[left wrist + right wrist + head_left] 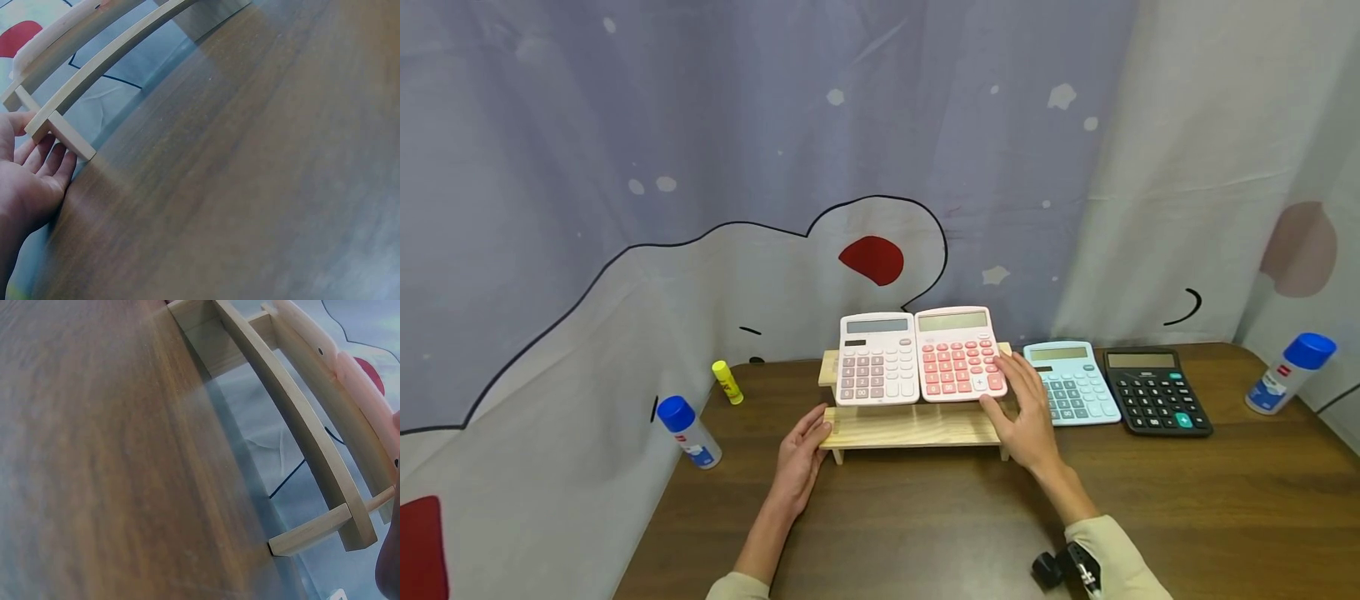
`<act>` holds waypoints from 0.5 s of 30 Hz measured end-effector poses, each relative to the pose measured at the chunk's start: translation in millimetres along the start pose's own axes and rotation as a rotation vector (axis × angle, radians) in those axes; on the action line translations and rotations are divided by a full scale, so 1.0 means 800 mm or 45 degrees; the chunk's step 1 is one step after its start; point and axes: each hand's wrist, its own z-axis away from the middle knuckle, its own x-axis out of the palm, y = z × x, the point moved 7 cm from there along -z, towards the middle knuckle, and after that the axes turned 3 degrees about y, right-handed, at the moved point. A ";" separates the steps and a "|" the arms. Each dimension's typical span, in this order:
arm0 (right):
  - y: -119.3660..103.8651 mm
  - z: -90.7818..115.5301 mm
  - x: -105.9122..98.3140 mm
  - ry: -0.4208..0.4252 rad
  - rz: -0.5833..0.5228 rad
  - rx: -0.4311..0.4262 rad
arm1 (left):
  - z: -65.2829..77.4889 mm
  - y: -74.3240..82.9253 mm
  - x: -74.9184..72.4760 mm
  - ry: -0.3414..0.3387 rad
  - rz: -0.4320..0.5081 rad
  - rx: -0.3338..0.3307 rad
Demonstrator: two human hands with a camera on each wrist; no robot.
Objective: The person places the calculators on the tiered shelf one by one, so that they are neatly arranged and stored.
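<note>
A two-tier wooden rack [917, 427] stands on the table. A white calculator [877, 358] and a pink calculator [958, 354] lean side by side on its upper tier, screens at the top. My left hand [799, 458] grips the left end of the lower tier; in the left wrist view, the thumb lies above the board and the fingers are beneath it. My right hand [1026, 417] holds the pink calculator's lower right corner, thumb at the bottom edge and fingers along the right side. The right wrist view shows only a sliver of that hand.
Right of the rack lie a light blue calculator [1071, 383] and a black calculator [1156, 392]. Blue-capped white bottles [692, 433] stand at both sides, and a yellow glue stick [727, 383] is at the back left. A printed curtain [880, 125] hangs behind the table [917, 525].
</note>
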 end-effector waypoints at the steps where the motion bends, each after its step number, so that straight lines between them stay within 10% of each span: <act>1: 0.000 0.000 0.000 0.000 -0.001 -0.001 | 0.000 0.000 0.000 0.001 0.002 0.001; 15: -0.002 0.001 -0.001 0.012 -0.019 -0.041 | 0.001 0.001 0.000 0.008 -0.002 0.015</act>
